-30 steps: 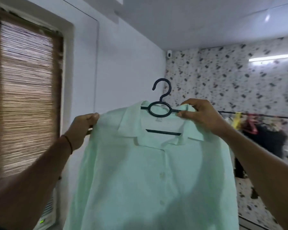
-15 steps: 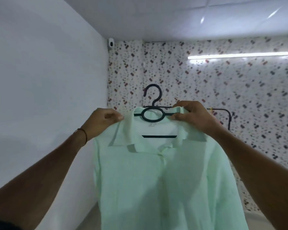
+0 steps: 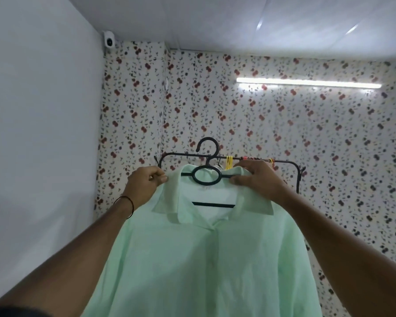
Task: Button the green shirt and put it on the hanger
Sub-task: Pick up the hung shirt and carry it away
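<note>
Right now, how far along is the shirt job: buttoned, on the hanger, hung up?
Done, by the look of it: the green shirt is closed down the front below the collar and sits on the black hanger. In hand: the left hand and right hand pinch the shirt's shoulders, holding it up before the rack rail. Left: the hook looks not yet settled on the rail.
</note>
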